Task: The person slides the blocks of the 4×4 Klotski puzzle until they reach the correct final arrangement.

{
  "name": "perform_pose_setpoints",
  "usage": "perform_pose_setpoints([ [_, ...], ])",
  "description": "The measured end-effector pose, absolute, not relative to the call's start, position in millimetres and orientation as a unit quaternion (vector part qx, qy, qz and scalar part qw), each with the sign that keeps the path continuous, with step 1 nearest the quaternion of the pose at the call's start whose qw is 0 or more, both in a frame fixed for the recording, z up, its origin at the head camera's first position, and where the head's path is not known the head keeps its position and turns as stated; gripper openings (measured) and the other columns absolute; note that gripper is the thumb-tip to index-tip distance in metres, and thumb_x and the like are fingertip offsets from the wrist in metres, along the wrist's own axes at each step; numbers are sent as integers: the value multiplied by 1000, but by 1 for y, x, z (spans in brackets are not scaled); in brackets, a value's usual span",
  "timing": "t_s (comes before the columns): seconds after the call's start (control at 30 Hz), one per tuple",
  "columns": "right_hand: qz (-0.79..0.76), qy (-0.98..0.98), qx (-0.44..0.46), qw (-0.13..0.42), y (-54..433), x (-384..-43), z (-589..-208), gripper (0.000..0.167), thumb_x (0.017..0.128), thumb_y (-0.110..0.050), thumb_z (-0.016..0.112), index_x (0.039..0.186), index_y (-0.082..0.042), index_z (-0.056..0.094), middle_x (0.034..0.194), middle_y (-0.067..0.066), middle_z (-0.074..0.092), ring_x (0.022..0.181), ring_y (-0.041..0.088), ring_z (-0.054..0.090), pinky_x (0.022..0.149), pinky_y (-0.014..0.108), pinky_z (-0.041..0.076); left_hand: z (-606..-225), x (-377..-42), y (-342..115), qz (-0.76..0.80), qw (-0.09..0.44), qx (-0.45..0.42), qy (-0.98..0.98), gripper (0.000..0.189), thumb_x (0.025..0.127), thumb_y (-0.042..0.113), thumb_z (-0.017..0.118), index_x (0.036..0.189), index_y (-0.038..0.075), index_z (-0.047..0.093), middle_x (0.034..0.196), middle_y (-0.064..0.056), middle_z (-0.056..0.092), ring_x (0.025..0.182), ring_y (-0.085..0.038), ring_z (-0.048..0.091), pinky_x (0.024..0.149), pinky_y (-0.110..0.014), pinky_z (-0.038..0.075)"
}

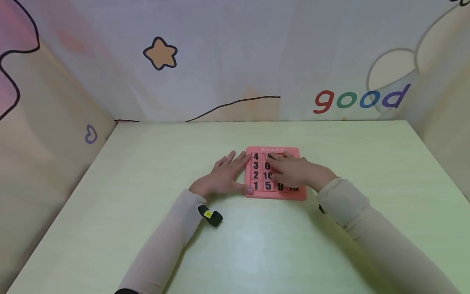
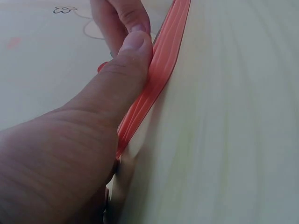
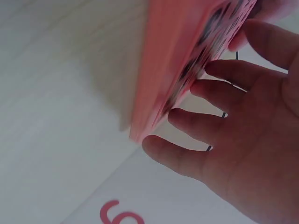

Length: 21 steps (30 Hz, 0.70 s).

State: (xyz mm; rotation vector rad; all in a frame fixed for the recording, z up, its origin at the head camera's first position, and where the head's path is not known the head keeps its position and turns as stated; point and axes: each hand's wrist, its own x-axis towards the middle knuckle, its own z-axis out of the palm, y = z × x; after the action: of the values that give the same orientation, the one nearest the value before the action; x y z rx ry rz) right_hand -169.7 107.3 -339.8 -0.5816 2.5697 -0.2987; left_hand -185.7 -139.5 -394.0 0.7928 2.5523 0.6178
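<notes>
A pink sliding number puzzle (image 1: 275, 195) lies flat on the table, its black-numbered tiles in a raised frame. My left hand (image 1: 225, 176) is at its left side, fingers spread, the thumb on the near left corner and the index fingertip by the upper left edge. In the left wrist view the thumb (image 2: 119, 70) lies against the pink frame (image 2: 161, 65). Over the tiles is my right hand (image 1: 293, 170), hiding many of those on the right. The right wrist view shows its fingers (image 3: 196, 128) extended and apart, with tips at the tiles (image 3: 187, 72).
The pale green table (image 1: 147, 163) stretches around the puzzle on all sides. Behind it stands a printed backdrop (image 1: 227, 53) with a star and the word "good", and side panels rise at left and right. A black strap device (image 1: 211, 215) sits at the left wrist.
</notes>
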Motion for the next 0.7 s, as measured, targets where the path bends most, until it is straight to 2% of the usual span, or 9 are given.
perform_pose_setpoints([
  [0.1, -93, 946, -190, 245, 119, -168, -339, 66, 104, -35, 54, 159, -8, 30, 166, 17, 18, 150, 47, 7, 109, 76, 14, -395, -186, -139, 223, 196, 286, 911, 113, 83, 71, 67, 164, 24, 5, 169, 1, -3, 152, -20, -16, 120, -38, -10],
  [0.2, -83, 952, -170, 242, 127, -167, -337, 66, 103, -35, 56, 158, -7, 33, 164, 19, 21, 148, 50, 10, 109, 77, 14, -396, -186, -141, 227, 196, 285, 910, 113, 83, 71, 67, 164, 23, 4, 169, 1, -3, 152, -20, -17, 120, -38, -10],
  [0.37, -67, 959, -191, 199, 122, -168, -336, 53, 104, -17, 48, 155, -4, 40, 162, 23, 26, 147, 51, 17, 108, 75, 22, -393, -187, -141, 226, 202, 283, 910, 113, 83, 70, 68, 164, 24, 4, 169, 2, -3, 152, -19, -17, 120, -39, -9],
  [0.5, -74, 955, -234, 165, 104, -170, -336, 55, 99, -4, 47, 154, -5, 43, 162, 21, 27, 148, 47, 19, 112, 67, 25, -392, -186, -140, 224, 204, 282, 910, 112, 84, 69, 68, 164, 24, 4, 169, 3, -3, 152, -19, -17, 120, -40, -9],
  [0.6, -77, 948, -258, 170, 89, -175, -337, 58, 99, -3, 47, 156, -7, 39, 163, 16, 26, 150, 43, 17, 115, 63, 23, -392, -186, -140, 220, 202, 283, 911, 113, 84, 69, 67, 164, 22, 3, 169, 3, -3, 152, -20, -16, 121, -40, -8],
  [0.7, -72, 945, -263, 181, 80, -179, -341, 58, 100, -5, 46, 158, -10, 36, 164, 10, 26, 151, 40, 15, 115, 63, 22, -393, -186, -141, 219, 200, 285, 911, 114, 83, 70, 67, 164, 21, 2, 169, 3, -2, 152, -19, -16, 121, -39, -8],
])
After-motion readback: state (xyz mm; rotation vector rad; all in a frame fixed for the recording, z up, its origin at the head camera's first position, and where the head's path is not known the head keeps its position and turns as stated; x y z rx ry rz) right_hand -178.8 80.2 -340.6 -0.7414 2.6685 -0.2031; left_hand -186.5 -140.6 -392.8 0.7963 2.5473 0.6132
